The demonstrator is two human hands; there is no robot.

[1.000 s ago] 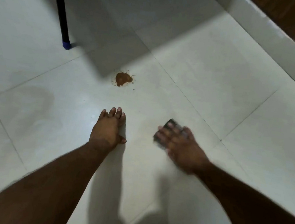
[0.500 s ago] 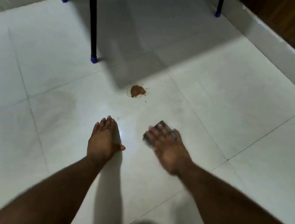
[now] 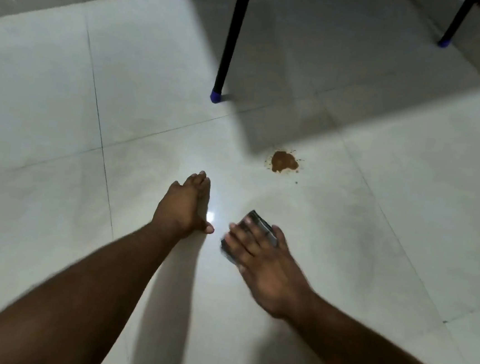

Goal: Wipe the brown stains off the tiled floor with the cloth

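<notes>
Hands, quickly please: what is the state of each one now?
Left hand: open, flat on the tiled floor, holding nothing.
Right hand: fingers spread, pressing the dark cloth to the floor.

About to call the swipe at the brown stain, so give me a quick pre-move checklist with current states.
1. Cloth in hand: ok. The right hand presses flat on the dark cloth against the floor.
2. Stain located: ok. The brown stain lies ahead and slightly right of the cloth, untouched.
3. Path to the stain: ok. Only bare tile lies between them.
4. Support: ok. The left hand is planted flat on the tile.
5. Obstacles: ok. The nearest black chair leg stands beyond and left of the stain.
6. Cloth dampness: cannot tell.
</notes>
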